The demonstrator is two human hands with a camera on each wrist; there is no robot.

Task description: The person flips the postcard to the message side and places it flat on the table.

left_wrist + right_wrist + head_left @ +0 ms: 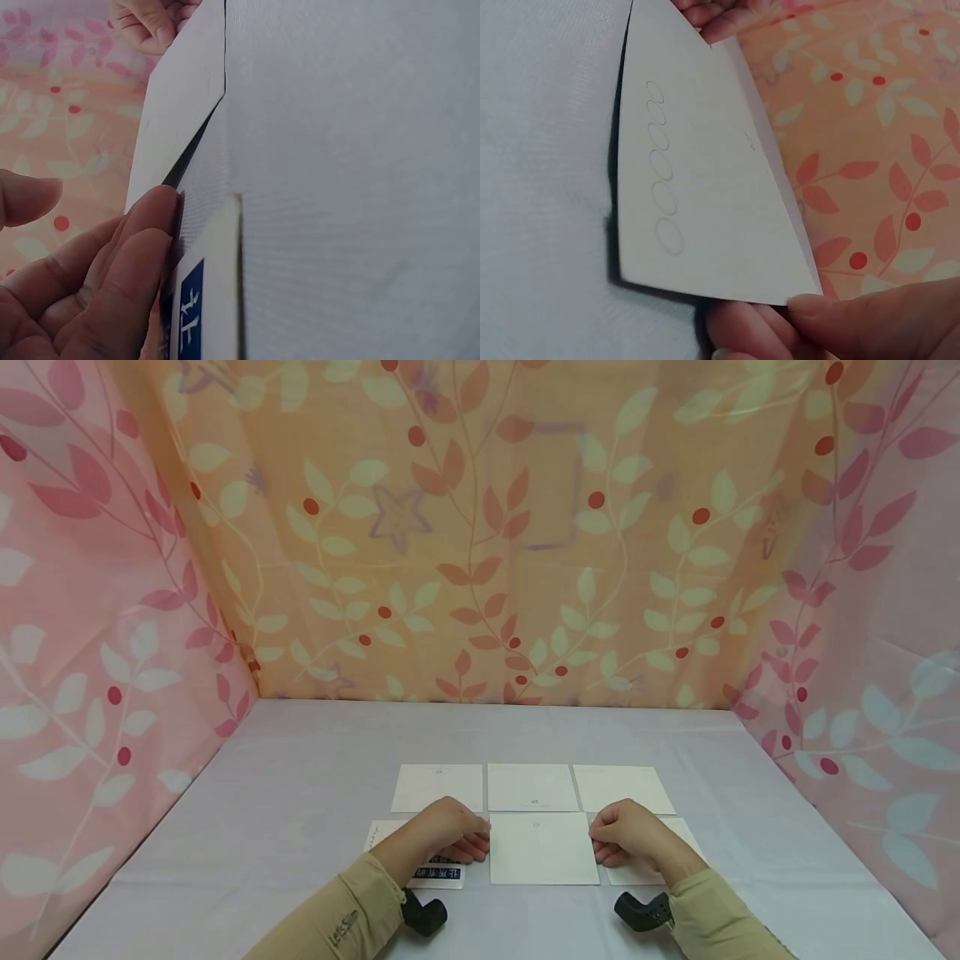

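Note:
A blank-looking white card (543, 852) lies in the middle of the front row. Its right edge is pinched by my right hand (636, 837); in the right wrist view the thumb (817, 309) is on top and the fingers are beneath. That view also shows a row of faint drawn ovals on the card (705, 187). My left hand (448, 831) is at the card's left edge, its fingertips (161, 202) touching or very near it, while the thumb (30, 201) stands apart. Under that hand lies a card with dark blue printed labels (442, 874), partly hidden.
Behind, a row of white cards holds a left one (438, 789), a middle one (532, 787) and a right one (622, 789). Another card (686, 835) is partly covered by my right hand. Floral cloth (480, 568) walls surround the white tabletop (225, 835).

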